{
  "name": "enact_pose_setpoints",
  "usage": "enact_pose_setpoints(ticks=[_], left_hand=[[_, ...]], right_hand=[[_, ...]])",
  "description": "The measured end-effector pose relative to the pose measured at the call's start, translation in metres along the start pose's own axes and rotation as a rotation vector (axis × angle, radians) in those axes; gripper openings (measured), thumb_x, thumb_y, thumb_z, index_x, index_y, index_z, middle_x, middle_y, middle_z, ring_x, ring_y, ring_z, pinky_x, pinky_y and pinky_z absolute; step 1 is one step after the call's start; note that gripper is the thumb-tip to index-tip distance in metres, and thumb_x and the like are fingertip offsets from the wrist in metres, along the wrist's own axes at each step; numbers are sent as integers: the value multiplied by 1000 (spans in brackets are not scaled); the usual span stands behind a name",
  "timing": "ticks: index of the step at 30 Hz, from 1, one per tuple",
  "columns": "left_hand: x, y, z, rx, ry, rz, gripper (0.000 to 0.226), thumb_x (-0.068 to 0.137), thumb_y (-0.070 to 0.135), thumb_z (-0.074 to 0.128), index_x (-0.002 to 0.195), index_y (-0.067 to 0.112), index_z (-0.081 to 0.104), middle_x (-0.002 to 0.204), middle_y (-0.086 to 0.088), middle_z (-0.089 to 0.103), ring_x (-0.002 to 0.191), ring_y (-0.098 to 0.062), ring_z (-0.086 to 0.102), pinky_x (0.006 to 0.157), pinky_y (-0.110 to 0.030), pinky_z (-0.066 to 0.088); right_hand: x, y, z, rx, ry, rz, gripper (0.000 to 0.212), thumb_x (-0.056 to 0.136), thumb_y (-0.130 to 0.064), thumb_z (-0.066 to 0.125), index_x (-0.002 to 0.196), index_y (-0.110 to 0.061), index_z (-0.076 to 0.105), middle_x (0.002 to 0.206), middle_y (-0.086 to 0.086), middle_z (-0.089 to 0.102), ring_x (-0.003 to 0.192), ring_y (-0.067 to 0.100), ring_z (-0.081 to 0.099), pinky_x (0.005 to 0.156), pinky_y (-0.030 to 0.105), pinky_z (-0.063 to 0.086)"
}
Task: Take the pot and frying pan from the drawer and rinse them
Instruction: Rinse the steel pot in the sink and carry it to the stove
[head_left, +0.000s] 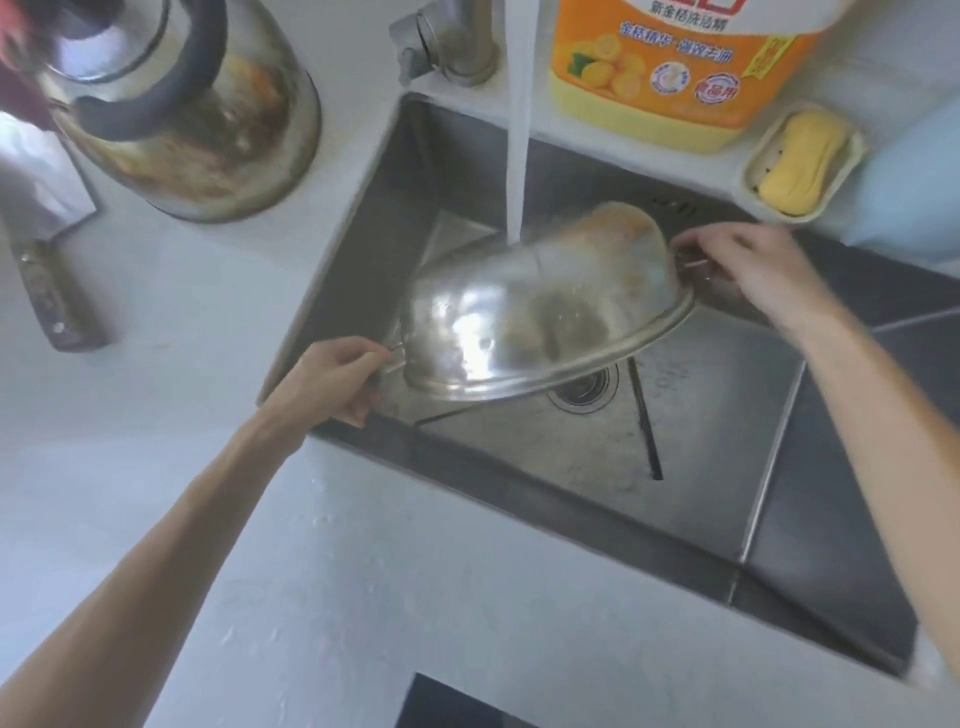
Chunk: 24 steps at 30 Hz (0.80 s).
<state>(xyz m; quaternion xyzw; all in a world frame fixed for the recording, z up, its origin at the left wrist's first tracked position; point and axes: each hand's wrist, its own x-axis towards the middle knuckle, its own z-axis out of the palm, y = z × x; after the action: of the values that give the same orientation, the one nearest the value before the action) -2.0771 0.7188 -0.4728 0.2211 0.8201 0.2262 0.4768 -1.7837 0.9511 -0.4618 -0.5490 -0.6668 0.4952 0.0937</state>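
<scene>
A stainless steel pot (535, 306) hangs upside down and tilted over the sink (675, 467), its scorched bottom facing up. Water (517, 130) streams from the faucet (457, 41) and lands on the pot's upper left edge. My left hand (337, 376) grips the small side handle at the pot's lower left. My right hand (748, 265) grips the opposite handle at the upper right. No frying pan is in view.
A steel kettle (182, 98) stands on the counter at the upper left, with a cleaver (47, 260) beside it. An orange detergent bottle (685, 67) and a yellow soap bar in a dish (800, 161) sit behind the sink. The drain (587, 387) lies under the pot.
</scene>
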Motion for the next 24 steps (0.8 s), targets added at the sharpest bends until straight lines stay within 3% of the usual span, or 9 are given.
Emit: enact_pose_setpoints(ticks=[4, 7, 9, 11, 15, 17, 19, 22, 24], left_hand=[[8, -9, 15, 19, -147, -18, 10, 94, 15, 49, 104, 15, 54, 83, -11, 60, 47, -9, 59, 57, -28, 58], [8, -3, 16, -68, -34, 147, 11, 94, 16, 51, 105, 14, 50, 95, -16, 60, 62, -12, 62, 58, -18, 56], [7, -2, 9, -83, 96, 257, 9, 94, 18, 49, 97, 27, 51, 94, -12, 64, 72, -17, 66, 69, -24, 57], [4, 1, 0, -29, 217, 351, 25, 92, 20, 44, 90, 45, 48, 89, -5, 66, 83, -25, 67, 84, -43, 55], [-27, 31, -22, 186, 377, 581, 38, 92, 16, 46, 90, 54, 44, 77, 0, 63, 73, -23, 61, 73, -22, 44], [-51, 53, -30, 225, 372, 715, 37, 90, 16, 50, 94, 53, 48, 74, 10, 60, 68, -17, 57, 69, -19, 43], [-65, 71, -34, 197, 321, 743, 37, 86, 19, 52, 100, 52, 55, 71, 20, 58, 64, -16, 56, 68, -20, 46], [-56, 90, -37, 144, 213, 611, 44, 82, 21, 51, 111, 53, 57, 58, 17, 60, 52, -14, 54, 59, -23, 50], [-36, 86, -38, 73, 177, 431, 44, 84, 14, 52, 119, 40, 58, 49, 10, 61, 46, -10, 52, 50, -19, 51]], right_hand=[[-8, -28, -12, -41, 115, -264, 24, 88, -22, 51, 97, -39, 67, 90, -25, 68, 83, -2, 57, 81, 19, 41], [-18, -35, -16, -28, 176, -414, 25, 90, -21, 53, 104, -40, 63, 97, -42, 61, 102, -11, 56, 90, 11, 40], [-21, -32, -15, -16, 185, -464, 28, 91, -19, 55, 103, -43, 61, 96, -42, 61, 97, -13, 56, 87, 9, 40], [-20, -18, -12, 24, 170, -419, 35, 90, -15, 57, 95, -48, 64, 93, -36, 64, 91, -11, 58, 86, 13, 43], [-15, 19, 10, 110, 157, -159, 32, 85, -8, 60, 88, -39, 65, 89, -8, 68, 82, 8, 57, 78, 33, 45], [-15, 29, 32, 181, 98, -39, 32, 84, 4, 56, 106, -17, 65, 94, 19, 64, 74, 10, 56, 67, 25, 47], [-19, 36, 54, 163, -41, 80, 34, 84, 13, 52, 116, 3, 57, 104, 19, 62, 81, 8, 61, 59, 14, 50], [-21, 52, 76, -3, -320, 211, 24, 86, 5, 53, 108, 12, 57, 115, 32, 60, 104, 48, 57, 79, 47, 53], [-20, 70, 76, -91, -391, 258, 22, 85, -1, 56, 105, 6, 60, 111, 37, 58, 95, 51, 58, 81, 62, 48]])
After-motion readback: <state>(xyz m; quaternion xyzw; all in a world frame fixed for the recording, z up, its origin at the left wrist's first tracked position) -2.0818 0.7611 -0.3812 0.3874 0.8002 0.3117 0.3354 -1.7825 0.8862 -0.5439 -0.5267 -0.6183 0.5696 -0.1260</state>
